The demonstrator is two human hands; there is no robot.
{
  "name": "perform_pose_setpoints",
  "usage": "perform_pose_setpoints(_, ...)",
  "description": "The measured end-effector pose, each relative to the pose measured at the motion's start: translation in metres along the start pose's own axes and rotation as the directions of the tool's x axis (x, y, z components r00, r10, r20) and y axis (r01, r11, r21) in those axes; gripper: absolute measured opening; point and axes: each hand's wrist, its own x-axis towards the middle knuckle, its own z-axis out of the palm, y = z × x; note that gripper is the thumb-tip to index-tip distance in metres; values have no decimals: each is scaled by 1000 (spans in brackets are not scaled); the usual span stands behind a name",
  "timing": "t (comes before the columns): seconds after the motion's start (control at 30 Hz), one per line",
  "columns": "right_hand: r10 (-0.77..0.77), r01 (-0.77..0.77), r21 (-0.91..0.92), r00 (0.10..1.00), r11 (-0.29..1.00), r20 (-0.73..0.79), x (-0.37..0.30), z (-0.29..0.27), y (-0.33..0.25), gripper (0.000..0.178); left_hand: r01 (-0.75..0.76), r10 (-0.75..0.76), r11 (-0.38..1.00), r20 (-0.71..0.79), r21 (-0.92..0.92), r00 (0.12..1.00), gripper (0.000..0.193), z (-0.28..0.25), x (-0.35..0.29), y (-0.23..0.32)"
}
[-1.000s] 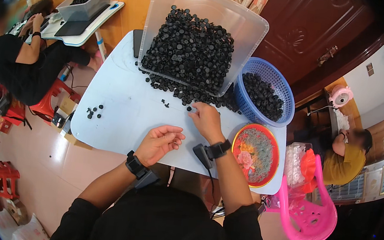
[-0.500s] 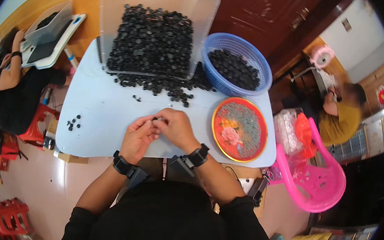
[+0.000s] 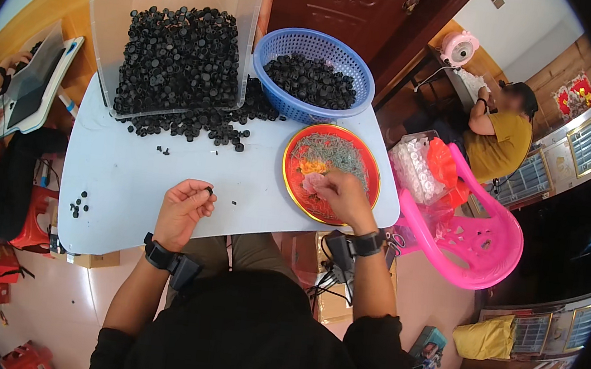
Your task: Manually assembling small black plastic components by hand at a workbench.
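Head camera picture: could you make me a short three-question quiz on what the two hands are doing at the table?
1. True or false: the right hand is over the orange plate.
2. What does the left hand pinch? A) a small black part B) a spoon C) a white cap
3. Fill in: the round container of black parts beside the clear tub is a blue ____.

Key: 1 true. 2 A. 3 basket.
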Motion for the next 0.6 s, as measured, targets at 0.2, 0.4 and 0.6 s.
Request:
perform_pose_setpoints(0.2,-15,131,-432,965,892,262,-13,3,27,5,-18,18,999,-13,-35,1000,14,-2,1,-1)
perform_pose_setpoints(0.4,-10,82,-447,987,891,161,-5,7,18,6,-24,24,999,-2,-43,1000,15,-3,-1,-1)
perform_pose_setpoints(0.6,4,69,-450,987,890,159,-7,-1,14,4,-27,27,998,0,-58,1000,15,-3,-3,-2)
